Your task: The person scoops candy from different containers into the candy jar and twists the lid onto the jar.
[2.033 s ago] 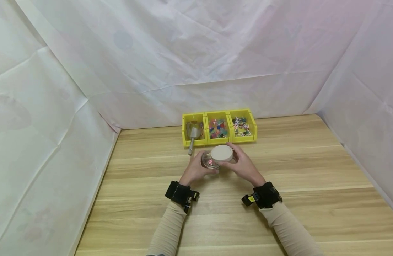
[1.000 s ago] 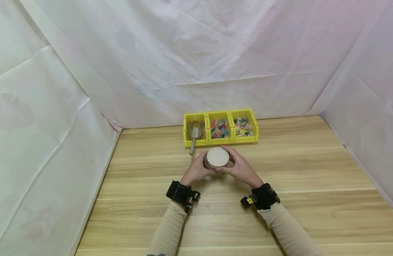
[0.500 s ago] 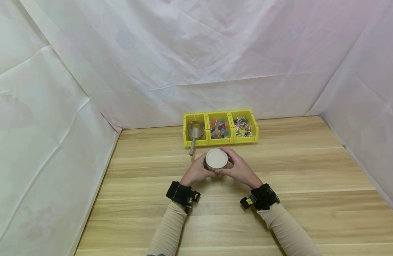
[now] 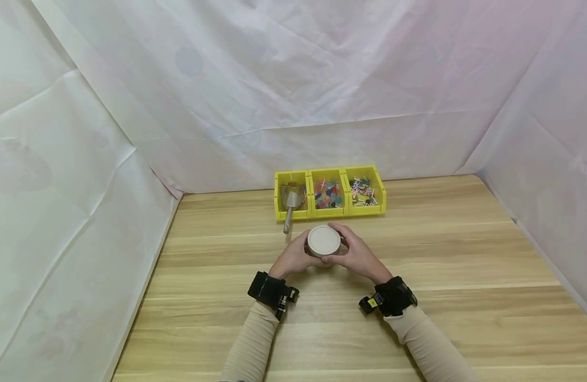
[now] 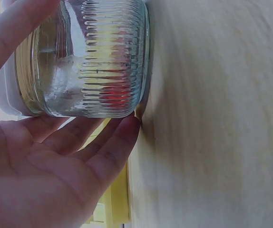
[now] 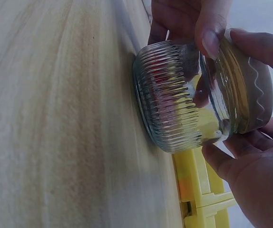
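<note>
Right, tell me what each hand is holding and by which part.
The left hand holds the ribbed glass jar by its side wall. The right hand grips the pale lid by its rim, on the jar's mouth.

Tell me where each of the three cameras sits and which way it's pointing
Head: worn on the head, facing forward and down at the table; shows both sleeved forearms, left hand and right hand round the jar.
Left wrist: beside the left hand, looking along the tabletop at the ribbed glass.
Right wrist: beside the right hand, facing the jar and its lid.
Shared: all three show the jar; the yellow bins too.
</note>
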`<state>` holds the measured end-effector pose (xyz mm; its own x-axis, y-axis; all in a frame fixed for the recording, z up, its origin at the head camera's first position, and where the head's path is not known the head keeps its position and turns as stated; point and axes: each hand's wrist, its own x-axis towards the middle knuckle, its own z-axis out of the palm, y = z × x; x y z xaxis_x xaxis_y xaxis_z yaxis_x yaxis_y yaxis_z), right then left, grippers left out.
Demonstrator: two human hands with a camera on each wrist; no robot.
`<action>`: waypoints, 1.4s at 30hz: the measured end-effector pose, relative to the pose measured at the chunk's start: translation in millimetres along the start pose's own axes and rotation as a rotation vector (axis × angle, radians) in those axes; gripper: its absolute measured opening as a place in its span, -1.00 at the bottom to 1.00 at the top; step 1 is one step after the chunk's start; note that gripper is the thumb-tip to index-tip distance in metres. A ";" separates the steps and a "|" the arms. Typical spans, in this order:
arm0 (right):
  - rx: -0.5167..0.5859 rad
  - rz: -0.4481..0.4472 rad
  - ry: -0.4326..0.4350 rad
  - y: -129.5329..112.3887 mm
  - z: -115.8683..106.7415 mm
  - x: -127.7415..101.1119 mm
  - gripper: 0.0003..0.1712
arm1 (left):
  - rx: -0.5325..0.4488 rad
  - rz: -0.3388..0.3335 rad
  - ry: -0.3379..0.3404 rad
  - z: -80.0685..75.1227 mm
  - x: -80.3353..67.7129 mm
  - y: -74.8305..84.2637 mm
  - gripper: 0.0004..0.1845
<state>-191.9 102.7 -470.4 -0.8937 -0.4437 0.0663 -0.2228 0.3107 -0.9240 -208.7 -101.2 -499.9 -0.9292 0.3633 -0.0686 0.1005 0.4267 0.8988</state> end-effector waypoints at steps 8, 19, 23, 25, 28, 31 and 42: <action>-0.010 -0.019 0.011 33.7 3.3 9.4 0.05 | -0.011 -0.004 -0.005 0.8 -0.3 0.1 -0.10; -0.022 -0.032 0.010 33.3 3.9 8.9 0.08 | -0.011 -0.004 -0.023 0.7 1.5 -1.9 -0.07; -0.026 -0.030 0.015 32.6 4.6 8.5 0.09 | -0.032 -0.002 -0.027 -0.4 1.6 -2.4 -0.09; -0.030 -0.029 0.021 32.7 5.2 8.4 0.09 | -0.044 -0.001 -0.029 -0.9 1.5 -2.4 -0.09; -0.034 -0.028 0.040 33.2 6.8 8.0 0.09 | -0.047 0.001 -0.031 -1.3 1.4 -2.2 -0.09; -0.039 -0.022 0.061 34.1 9.4 7.1 0.10 | -0.043 0.002 -0.030 -1.4 1.3 -2.2 -0.08; -0.042 0.020 0.114 34.3 16.5 5.6 0.09 | -0.047 -0.017 -0.033 -1.9 1.1 -4.5 -0.10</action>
<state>-198.1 97.0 -508.0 -0.9361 -0.3394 0.0921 -0.2181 0.3548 -0.9091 -210.9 -104.3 -503.3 -0.9185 0.3832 -0.0977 0.0668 0.3939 0.9167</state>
